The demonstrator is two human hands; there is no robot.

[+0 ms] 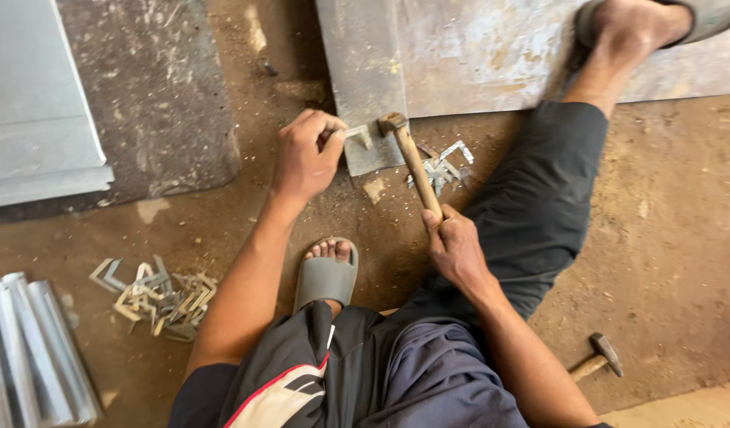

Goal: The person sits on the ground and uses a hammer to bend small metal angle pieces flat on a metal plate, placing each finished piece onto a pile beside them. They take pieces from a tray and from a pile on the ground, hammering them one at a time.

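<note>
Head view, left hand: the left hand (305, 154) sits low over the dirt floor (674, 238), its fingers (321, 127) curled shut around a small metal piece (355, 131) that pokes out to the right of the fist.
Head view, small metal piece: it lies across the near corner of the metal sheet (492, 55), its free end just beside the hammer head.
Head view, right hand: the right hand (454, 246) has its fingers wrapped fully closed around the lower end of the wooden handle of the hammer (408, 154).
Head view, hammer: the handle slants up and to the left from the fist; the dark head is down at the sheet's near edge, touching or almost touching the small metal piece, I cannot tell which.
Head view, metal sheet: flat on the floor at the top of the frame, with a sandalled foot (634, 24) resting on its far right part.
Head view, near foot: the other foot, in a grey sandal (325, 277), rests on the floor between the two forearms.
Head view, scraps: a pile of bent metal clips (155, 297) lies left of the left forearm; a smaller heap of offcuts (440, 166) lies just right of the hammer handle.
Head view, second hammer: a spare hammer (596, 358) lies on the floor at lower right, well apart from both hands.
Head view, folded strips: grey metal strips (32, 349) are stacked at the lower left corner.
</note>
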